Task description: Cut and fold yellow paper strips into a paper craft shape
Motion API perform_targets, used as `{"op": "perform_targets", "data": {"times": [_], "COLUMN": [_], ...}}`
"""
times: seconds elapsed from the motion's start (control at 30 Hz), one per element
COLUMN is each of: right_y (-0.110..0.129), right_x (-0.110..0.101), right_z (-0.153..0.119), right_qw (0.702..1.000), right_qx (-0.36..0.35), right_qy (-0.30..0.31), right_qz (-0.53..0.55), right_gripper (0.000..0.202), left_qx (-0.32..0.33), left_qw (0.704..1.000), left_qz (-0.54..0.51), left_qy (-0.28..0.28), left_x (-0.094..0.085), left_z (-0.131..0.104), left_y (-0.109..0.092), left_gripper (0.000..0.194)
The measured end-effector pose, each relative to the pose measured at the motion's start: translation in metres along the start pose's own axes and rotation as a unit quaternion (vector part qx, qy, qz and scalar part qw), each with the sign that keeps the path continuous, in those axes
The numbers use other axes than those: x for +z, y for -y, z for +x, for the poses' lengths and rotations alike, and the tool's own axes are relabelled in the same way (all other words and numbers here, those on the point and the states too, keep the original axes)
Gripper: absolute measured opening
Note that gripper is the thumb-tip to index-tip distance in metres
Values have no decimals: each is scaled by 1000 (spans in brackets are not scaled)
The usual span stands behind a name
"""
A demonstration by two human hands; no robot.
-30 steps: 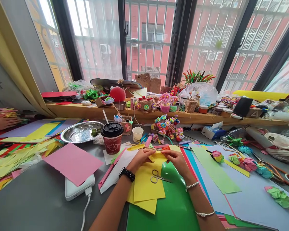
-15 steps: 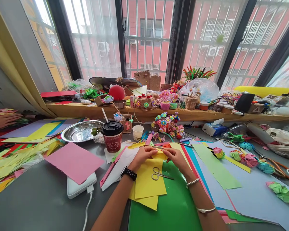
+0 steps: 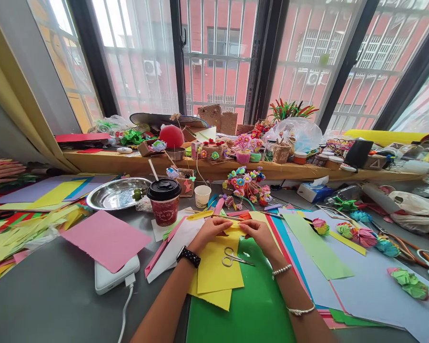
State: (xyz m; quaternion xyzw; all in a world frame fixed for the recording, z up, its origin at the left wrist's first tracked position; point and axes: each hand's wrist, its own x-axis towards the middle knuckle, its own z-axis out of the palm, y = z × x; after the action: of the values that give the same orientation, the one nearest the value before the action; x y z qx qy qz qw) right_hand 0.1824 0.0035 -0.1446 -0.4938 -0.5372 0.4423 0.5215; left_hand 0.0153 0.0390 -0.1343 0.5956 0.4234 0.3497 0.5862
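Both my hands pinch a small piece of yellow paper, one at each end, above the green mat. My left hand, with a black watch on its wrist, has its thumb and fingers closed on the left end. Gripping the right end is my right hand, two bracelets on that arm. Part of the paper is hidden behind my fingers. Just below lie yellow paper sheets with small scissors on top, the blades pointing right. The green mat is under them.
A lidded red cup with a straw stands left of my hands, near a metal plate. Pink paper rests on a white power bank. Coloured sheets and crumpled paper flowers lie right. Another person's hand is far left.
The view has shifted slightly, so most things sit a little further left. Both hands keep hold of the yellow paper, and my fingers have moved only slightly.
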Motion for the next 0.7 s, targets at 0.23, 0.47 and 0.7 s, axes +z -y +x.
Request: {"op": "perform_targets", "data": {"times": [0.23,0.47,0.7], "right_y": [2,4,0], "right_x": [2,3,2], "right_z": [-1,-4,-1], "right_qw": [1000,999,999], "right_qx": [2,21,27], "right_qy": [-8,-15,-19], "right_qz": [13,20,10], "right_gripper": [26,23,25], "left_qx": [24,10,20], "left_qw": [1000,1000,1000], "left_qz": [8,-13,7], "left_qy": [-5,-10,-15], "left_x": [-4,-2,0], "left_z": [0,2,5], "left_y": [-4,-1,2], "left_gripper": [33,32,31]}}
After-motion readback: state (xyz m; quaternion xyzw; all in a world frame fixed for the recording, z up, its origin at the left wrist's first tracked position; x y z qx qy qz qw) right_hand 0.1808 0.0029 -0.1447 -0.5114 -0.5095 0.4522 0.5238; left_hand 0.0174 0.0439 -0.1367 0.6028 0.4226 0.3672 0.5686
